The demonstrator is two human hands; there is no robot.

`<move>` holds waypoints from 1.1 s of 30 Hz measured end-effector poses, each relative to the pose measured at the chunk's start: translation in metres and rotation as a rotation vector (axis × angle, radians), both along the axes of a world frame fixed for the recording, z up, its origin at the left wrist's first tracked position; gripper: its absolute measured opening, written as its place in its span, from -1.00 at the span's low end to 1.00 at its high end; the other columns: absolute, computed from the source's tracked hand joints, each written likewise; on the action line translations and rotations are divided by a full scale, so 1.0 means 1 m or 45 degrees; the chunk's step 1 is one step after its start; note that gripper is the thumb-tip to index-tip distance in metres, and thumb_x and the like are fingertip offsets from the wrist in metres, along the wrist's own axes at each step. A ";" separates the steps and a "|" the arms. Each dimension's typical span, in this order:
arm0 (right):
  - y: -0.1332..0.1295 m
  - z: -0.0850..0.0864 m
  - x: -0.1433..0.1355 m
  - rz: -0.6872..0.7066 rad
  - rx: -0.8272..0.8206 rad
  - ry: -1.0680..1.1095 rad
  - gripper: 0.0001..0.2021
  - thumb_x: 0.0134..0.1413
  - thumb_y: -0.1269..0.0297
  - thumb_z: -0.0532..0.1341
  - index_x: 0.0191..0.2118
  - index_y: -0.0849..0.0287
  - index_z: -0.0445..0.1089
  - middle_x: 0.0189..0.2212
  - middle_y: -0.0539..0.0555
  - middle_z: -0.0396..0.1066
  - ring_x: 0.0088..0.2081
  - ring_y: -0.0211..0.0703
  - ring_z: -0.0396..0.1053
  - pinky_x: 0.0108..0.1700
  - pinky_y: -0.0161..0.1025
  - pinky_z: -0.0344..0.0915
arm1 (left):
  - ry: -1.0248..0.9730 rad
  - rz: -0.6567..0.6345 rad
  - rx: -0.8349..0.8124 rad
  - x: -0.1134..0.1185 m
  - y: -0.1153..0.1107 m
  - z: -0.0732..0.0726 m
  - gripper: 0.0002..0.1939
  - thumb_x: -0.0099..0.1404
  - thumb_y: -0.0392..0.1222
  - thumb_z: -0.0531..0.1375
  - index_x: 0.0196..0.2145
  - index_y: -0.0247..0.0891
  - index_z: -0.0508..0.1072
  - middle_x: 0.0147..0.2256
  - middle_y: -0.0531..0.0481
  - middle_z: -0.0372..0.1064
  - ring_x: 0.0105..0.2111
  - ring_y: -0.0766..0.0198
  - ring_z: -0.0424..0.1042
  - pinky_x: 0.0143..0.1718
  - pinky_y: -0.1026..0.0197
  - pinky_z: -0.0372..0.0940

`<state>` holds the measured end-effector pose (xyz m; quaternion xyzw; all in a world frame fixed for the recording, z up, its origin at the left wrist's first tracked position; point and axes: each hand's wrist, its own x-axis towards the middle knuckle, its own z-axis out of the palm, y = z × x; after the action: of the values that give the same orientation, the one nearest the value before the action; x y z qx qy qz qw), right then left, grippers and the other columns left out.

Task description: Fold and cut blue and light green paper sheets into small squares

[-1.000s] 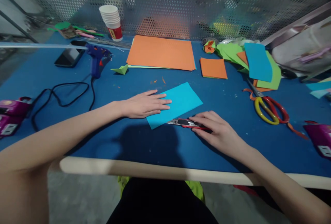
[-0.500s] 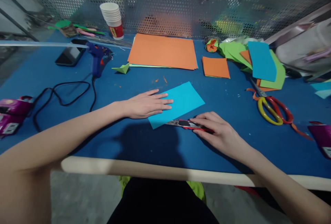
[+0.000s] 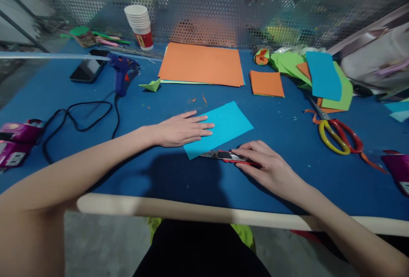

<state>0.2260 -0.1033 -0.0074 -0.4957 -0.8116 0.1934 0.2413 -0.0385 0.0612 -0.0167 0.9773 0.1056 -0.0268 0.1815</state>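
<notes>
A folded-looking sheet of blue paper (image 3: 225, 125) lies at a slant on the blue tabletop (image 3: 128, 172). Across its left part my left hand (image 3: 183, 129) rests flat, fingers stretched out and holding nothing. My right hand (image 3: 266, 162) grips a red and black utility knife (image 3: 228, 156) between thumb and fingers. The knife lies low along the paper's near edge, its blade pointing left toward the lower left corner. Whether the blade is inside a fold or just beside the edge, I cannot tell.
Behind the paper lie an orange paper stack (image 3: 201, 64) and small orange squares (image 3: 266, 84). Scissors (image 3: 334, 134) and paper scraps (image 3: 324, 76) are on the right. A glue gun (image 3: 120, 72), its cord, a phone (image 3: 89, 67) and stacked paper cups (image 3: 139, 27) stand left. Perforated metal (image 3: 217, 4) closes the back.
My right hand has slid the knife a little to the left along the paper's near edge. My left hand and the blue paper stay in place.
</notes>
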 end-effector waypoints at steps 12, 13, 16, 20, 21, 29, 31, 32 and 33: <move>0.001 -0.001 -0.007 0.048 0.025 -0.014 -0.72 0.28 0.33 0.15 0.06 0.19 0.42 -0.17 0.20 0.45 -0.17 -0.02 0.36 -0.18 -0.08 0.36 | 0.066 -0.032 0.114 0.000 -0.001 0.001 -0.50 0.51 -0.04 -0.18 0.32 -0.08 0.15 0.37 0.09 -0.05 0.41 0.25 -0.23 0.37 0.09 -0.48; 0.001 -0.001 -0.007 0.048 0.025 -0.014 -0.72 0.28 0.33 0.14 0.06 0.19 0.43 -0.17 0.20 0.45 -0.17 -0.02 0.36 -0.18 -0.08 0.36 | 0.066 -0.032 0.111 0.000 -0.001 0.001 -0.50 0.51 -0.04 -0.18 0.32 -0.08 0.16 0.37 0.09 -0.05 0.41 0.25 -0.23 0.37 0.09 -0.48; 0.001 0.000 -0.008 0.049 0.021 -0.018 -0.72 0.28 0.32 0.14 0.06 0.18 0.43 -0.18 0.20 0.45 -0.17 -0.03 0.36 -0.19 -0.09 0.36 | 0.065 -0.031 0.100 0.000 -0.001 0.001 -0.51 0.51 -0.04 -0.17 0.32 -0.06 0.16 0.37 0.10 -0.05 0.41 0.26 -0.23 0.37 0.10 -0.48; 0.002 0.000 -0.010 0.066 0.008 -0.025 -0.71 0.29 0.32 0.13 0.07 0.17 0.42 -0.18 0.19 0.45 -0.17 -0.03 0.36 -0.18 -0.10 0.36 | 0.064 -0.027 0.091 0.000 -0.001 0.001 -0.51 0.51 -0.04 -0.17 0.32 -0.07 0.16 0.37 0.09 -0.05 0.41 0.25 -0.23 0.37 0.09 -0.48; 0.002 0.000 -0.010 0.063 0.011 -0.027 -0.71 0.29 0.32 0.13 0.07 0.17 0.42 -0.18 0.19 0.45 -0.17 -0.04 0.35 -0.18 -0.10 0.36 | 0.059 -0.030 0.093 0.000 -0.001 0.001 -0.51 0.51 -0.04 -0.17 0.31 -0.07 0.17 0.37 0.09 -0.05 0.41 0.25 -0.23 0.37 0.09 -0.48; -0.002 0.005 -0.013 0.098 -0.002 -0.008 -0.72 0.28 0.33 0.13 0.04 0.14 0.45 -0.19 0.19 0.45 -0.18 -0.05 0.37 -0.19 -0.11 0.37 | 0.045 -0.033 0.101 0.000 0.000 -0.001 -0.51 0.51 -0.04 -0.16 0.31 -0.08 0.17 0.37 0.09 -0.04 0.40 0.23 -0.22 0.37 0.07 -0.46; -0.006 0.010 -0.009 0.104 -0.021 -0.009 -0.72 0.29 0.32 0.12 0.04 0.10 0.45 -0.18 0.18 0.46 -0.16 -0.05 0.38 -0.18 -0.11 0.38 | 0.057 -0.042 0.115 0.000 0.000 -0.001 -0.51 0.51 -0.04 -0.17 0.32 -0.09 0.16 0.37 0.09 -0.05 0.41 0.23 -0.23 0.37 0.07 -0.47; -0.008 0.012 -0.005 0.090 -0.018 -0.007 -0.73 0.29 0.31 0.13 0.04 0.09 0.45 -0.18 0.17 0.46 -0.15 -0.05 0.39 -0.18 -0.12 0.38 | 0.056 -0.042 0.119 -0.001 0.000 -0.002 -0.51 0.51 -0.04 -0.16 0.32 -0.10 0.16 0.37 0.08 -0.06 0.41 0.23 -0.23 0.37 0.06 -0.46; -0.009 0.014 0.001 0.056 -0.004 -0.004 -0.73 0.28 0.30 0.13 0.03 0.08 0.45 -0.17 0.17 0.47 -0.14 -0.05 0.40 -0.17 -0.12 0.38 | 0.051 -0.040 0.121 -0.001 0.000 -0.002 -0.51 0.51 -0.05 -0.16 0.32 -0.10 0.16 0.38 0.07 -0.06 0.40 0.23 -0.22 0.38 0.06 -0.45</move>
<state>0.2265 -0.1125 0.0066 -0.4784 -0.8224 0.1990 0.2349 -0.0393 0.0616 -0.0184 0.9857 0.0952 -0.0441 0.1321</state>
